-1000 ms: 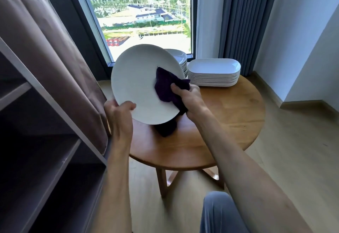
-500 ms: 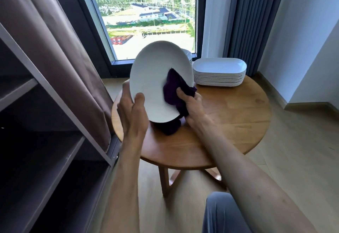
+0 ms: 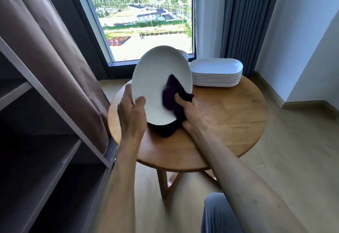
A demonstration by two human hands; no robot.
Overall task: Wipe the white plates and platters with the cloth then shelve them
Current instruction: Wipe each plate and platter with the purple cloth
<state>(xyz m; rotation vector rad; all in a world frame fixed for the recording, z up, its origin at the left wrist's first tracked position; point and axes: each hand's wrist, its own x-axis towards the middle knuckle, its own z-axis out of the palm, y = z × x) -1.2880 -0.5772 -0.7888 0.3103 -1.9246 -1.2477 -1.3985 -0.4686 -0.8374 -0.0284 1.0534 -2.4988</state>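
Observation:
A round white plate [image 3: 156,78] is held tilted on edge above the round wooden table [image 3: 229,119]. My left hand [image 3: 131,115] grips its lower left rim, thumb on the face. My right hand [image 3: 190,111] holds a dark purple cloth [image 3: 173,95] against the plate's lower right face; the cloth hangs below the plate. A stack of several white rectangular platters [image 3: 216,73] stands at the table's back right. Behind the held plate, the edge of more round plates [image 3: 184,55] peeks out.
An open shelf unit [image 3: 45,141] with dark shelves stands at the left, its brown fabric cover [image 3: 55,49] pulled aside. A window and grey curtain [image 3: 247,22] are behind the table. My knee [image 3: 216,212] shows at the bottom.
The plate has turned more edge-on and shifted right over the table. My left hand slid along the rim, and the cloth moved down the plate's face.

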